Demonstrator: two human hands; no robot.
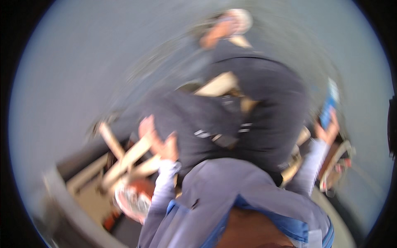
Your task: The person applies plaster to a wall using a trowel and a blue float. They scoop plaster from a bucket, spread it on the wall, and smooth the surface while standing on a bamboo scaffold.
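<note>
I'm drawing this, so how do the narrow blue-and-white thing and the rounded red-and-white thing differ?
The narrow blue-and-white thing is straight; the rounded red-and-white thing curves. The right hand holds the blue one; neither hand holds the red one. Both show white.

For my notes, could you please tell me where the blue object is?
In the head view, the blue object is on the right side, held in the person's right hand.

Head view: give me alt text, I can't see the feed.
The right hand holds a slim blue object out to the side, in a blurred picture. The left hand is open by the dark trousers, near pale wood; contact is unclear.
</note>
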